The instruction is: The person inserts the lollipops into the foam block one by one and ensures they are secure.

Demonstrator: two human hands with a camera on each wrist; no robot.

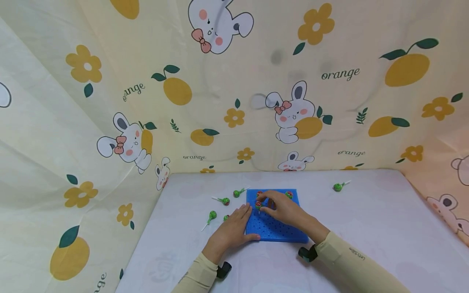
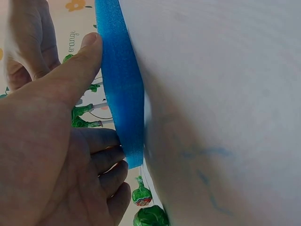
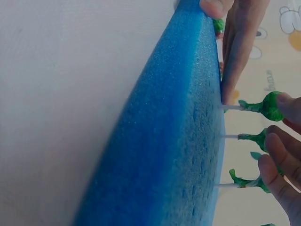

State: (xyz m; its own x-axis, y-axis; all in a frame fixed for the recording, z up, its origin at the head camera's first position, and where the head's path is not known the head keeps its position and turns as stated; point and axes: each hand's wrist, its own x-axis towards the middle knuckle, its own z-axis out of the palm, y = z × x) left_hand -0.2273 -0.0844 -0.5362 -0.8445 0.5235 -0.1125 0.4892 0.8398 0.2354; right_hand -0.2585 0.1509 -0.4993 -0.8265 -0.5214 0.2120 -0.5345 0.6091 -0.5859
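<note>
A blue foam board (image 1: 276,234) dotted with small holes lies on the white table. My left hand (image 1: 231,228) rests against its left side, fingers straight, with the thumb at the front edge. Over the board, my right hand (image 1: 283,208) pinches a green-wrapped lollipop (image 1: 258,205) between thumb and fingers. In the right wrist view this lollipop (image 3: 271,107) is upright, its white stick meeting the foam surface. Other lollipops stand in the board, one at the back right (image 1: 289,194) and one at the back left (image 1: 259,193); the fingers partly hide some.
Several loose lollipops lie left of the board, among them one (image 1: 212,215) at the front and one (image 1: 224,200) farther back. A single lollipop (image 1: 338,187) lies at the far right. A printed cloth (image 1: 220,93) hangs behind the table.
</note>
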